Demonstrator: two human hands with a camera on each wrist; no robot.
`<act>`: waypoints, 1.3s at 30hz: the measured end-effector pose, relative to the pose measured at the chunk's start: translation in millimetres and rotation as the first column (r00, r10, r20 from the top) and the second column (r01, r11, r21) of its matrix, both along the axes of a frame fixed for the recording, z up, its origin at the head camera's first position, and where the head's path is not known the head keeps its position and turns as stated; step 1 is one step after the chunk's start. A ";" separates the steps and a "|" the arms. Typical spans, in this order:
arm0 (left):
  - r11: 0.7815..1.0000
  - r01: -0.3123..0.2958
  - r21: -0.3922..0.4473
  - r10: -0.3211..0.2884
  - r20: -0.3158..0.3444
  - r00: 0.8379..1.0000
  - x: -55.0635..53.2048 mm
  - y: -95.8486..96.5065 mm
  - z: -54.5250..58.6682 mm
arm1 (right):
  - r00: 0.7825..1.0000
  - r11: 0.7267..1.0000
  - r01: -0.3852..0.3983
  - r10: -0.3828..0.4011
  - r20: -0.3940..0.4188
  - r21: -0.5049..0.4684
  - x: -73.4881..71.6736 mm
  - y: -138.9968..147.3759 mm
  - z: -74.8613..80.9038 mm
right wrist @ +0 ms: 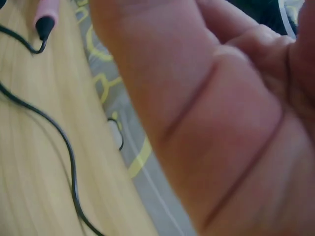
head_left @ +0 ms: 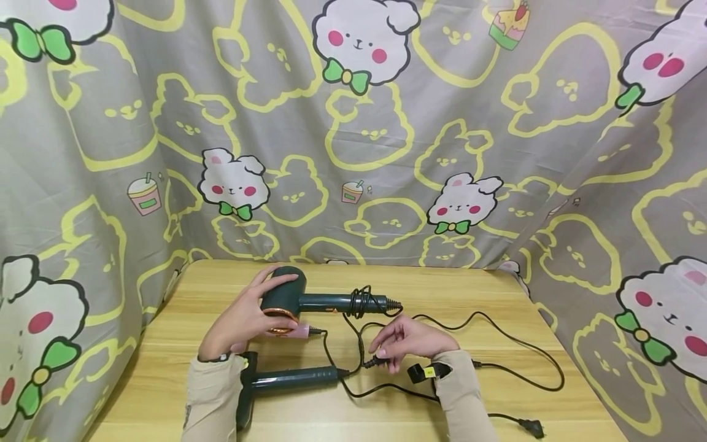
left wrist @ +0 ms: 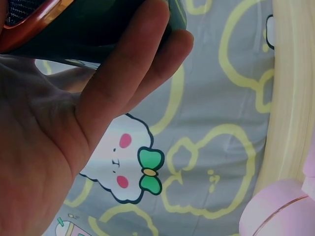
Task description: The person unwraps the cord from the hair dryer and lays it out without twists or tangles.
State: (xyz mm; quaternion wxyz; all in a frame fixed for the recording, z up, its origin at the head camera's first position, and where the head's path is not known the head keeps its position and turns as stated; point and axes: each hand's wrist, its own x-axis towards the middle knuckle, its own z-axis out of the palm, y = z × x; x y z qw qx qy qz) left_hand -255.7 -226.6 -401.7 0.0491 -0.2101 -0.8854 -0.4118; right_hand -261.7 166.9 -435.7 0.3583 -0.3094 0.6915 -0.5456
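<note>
My left hand [head_left: 243, 319] grips the head of a dark green hair dryer [head_left: 284, 294] with copper trim, thumb on its near side and fingers over the top. The dryer's handle points right, and a black cord [head_left: 361, 302] is wound around it. My right hand [head_left: 411, 341] pinches the ribbed black end of a cord [head_left: 375, 362], mostly hidden by the fingers. A pink hair dryer [left wrist: 275, 211] lies by the left hand, partly covered in the head view. Nearer the front lies a second dark green dryer [head_left: 295, 377], its handle also pointing right.
Loose black cord [head_left: 544, 353] loops across the right of the wooden table [head_left: 552, 399]. A black plug [head_left: 531, 428] lies near the front right. A patterned curtain [head_left: 375, 153] surrounds the table's back and sides.
</note>
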 end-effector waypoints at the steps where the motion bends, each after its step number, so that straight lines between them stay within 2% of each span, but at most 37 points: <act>1: 1.000 0.000 0.005 0.000 0.003 1.000 0.2 0.2 0.3 | 1.000 1.000 0.015 -0.015 -0.004 0.010 -1.5 0.9 -2.2; 5: 1.000 0.002 0.017 -0.002 0.007 1.000 1.1 0.3 1.7 | 0.995 0.994 0.099 -0.098 -0.018 0.047 -8.4 6.0 -11.4; 9: 1.000 0.011 0.024 -0.010 -0.002 1.000 1.6 0.8 3.0 | 0.979 0.980 0.197 -0.198 0.038 0.014 -14.2 11.7 -19.2; 13: 0.999 0.022 0.027 -0.022 -0.005 1.000 1.0 1.9 2.9 | 0.942 0.946 0.323 -0.318 0.110 -0.034 -17.7 16.8 -24.4; 17: 0.999 0.030 0.022 -0.030 0.002 1.000 -0.2 3.5 3.2 | 0.904 0.906 0.414 -0.398 0.158 -0.091 -19.8 21.4 -26.1; 23: 0.999 0.033 0.003 -0.033 0.023 0.999 0.2 5.4 5.2 | 0.825 0.819 0.550 -0.502 0.259 -0.163 -20.6 29.2 -26.0; 28: 0.999 0.039 0.001 -0.039 0.033 0.999 0.4 6.8 5.7 | 0.773 0.759 0.626 -0.575 0.266 -0.179 -22.1 31.4 -23.3; 34: 0.998 0.057 0.017 -0.057 0.031 0.998 0.2 8.6 3.5 | 0.666 0.636 0.745 -0.695 0.271 -0.200 -23.2 27.4 -17.5; 36: 0.998 0.060 0.010 -0.060 0.024 0.998 -0.1 9.6 2.7 | 0.644 0.602 0.765 -0.705 0.297 -0.228 -23.0 26.1 -15.0; 39: 0.998 0.058 0.005 -0.058 0.022 0.998 -0.4 11.3 2.0 | 0.629 0.568 0.777 -0.696 0.345 -0.272 -21.7 25.2 -10.0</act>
